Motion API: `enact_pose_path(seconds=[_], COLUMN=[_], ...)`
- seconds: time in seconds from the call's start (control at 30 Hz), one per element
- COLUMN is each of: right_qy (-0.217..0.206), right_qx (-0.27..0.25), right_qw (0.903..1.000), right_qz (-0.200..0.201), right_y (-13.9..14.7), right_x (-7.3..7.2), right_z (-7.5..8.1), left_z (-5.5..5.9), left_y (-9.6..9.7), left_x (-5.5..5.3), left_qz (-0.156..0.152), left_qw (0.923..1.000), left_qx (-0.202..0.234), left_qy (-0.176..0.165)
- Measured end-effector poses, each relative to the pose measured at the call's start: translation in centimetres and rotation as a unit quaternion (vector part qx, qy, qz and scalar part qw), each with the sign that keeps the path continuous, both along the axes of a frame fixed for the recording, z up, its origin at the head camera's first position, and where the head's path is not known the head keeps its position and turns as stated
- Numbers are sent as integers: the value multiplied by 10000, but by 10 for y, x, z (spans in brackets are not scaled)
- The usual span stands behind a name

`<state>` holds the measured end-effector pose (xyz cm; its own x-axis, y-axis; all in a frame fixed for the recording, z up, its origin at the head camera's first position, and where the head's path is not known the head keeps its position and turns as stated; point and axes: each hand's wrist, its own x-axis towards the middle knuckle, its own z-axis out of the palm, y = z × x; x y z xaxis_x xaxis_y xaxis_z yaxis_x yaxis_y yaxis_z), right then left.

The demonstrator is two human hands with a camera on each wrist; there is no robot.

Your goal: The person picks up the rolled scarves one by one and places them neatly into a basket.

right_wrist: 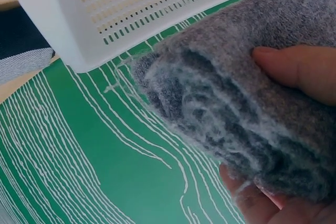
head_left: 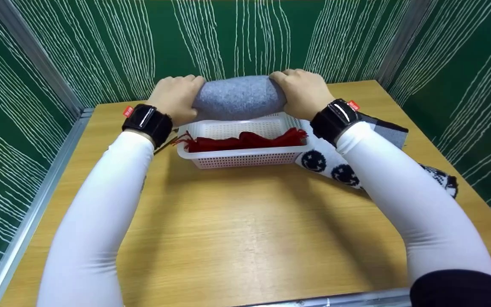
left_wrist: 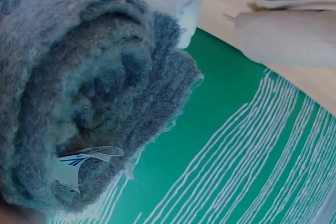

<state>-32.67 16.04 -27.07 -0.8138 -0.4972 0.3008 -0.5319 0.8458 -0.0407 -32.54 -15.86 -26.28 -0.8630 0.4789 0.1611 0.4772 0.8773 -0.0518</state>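
A grey woolly rolled-up scarf (head_left: 241,97) is held level above the far part of a white plastic basket (head_left: 245,160). My left hand (head_left: 176,97) grips its left end and my right hand (head_left: 307,93) its right end. The spiral of layers at one end of the roll (left_wrist: 89,93) shows in the left wrist view, with a small white label (left_wrist: 71,169) poking out. In the right wrist view the thumb (right_wrist: 299,69) presses on top and fingers curl underneath. Inside the basket, along its near side, lies a red fringed scarf (head_left: 245,141).
Right of the basket lie a white cloth with black smiley faces (head_left: 313,161) and a grey-and-black cloth (head_left: 388,133), partly hidden by my right arm. Folded beige cloth (left_wrist: 289,38) lies on the left side. Green walls with white streaks enclose the wooden table (head_left: 245,230).
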Motion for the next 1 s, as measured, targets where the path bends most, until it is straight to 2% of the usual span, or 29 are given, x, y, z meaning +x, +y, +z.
enact_pose_path(seconds=[0.23, 0.5, 0.8, 1.0], right_qy=[-106, -179, -319, -366], right_qx=[-42, -70, 13, 5], right_qw=[9999, 9997, 9992, 9990], right_qz=[-81, -172, -252, -255], right_y=[3, 5, 4, 3], right_x=[-5, -11, -20, -26], right_z=[-3, -8, -12, -14], left_z=[-7, -11, -22, -23], left_y=[4, 8, 9, 9], left_x=[-12, -19, -28, -34], left_qz=[47, 80, 128, 147], left_qw=[9998, 9997, 9995, 9996], left_qx=[98, 127, 146, 63], left_qy=[-157, -213, -235, -227])
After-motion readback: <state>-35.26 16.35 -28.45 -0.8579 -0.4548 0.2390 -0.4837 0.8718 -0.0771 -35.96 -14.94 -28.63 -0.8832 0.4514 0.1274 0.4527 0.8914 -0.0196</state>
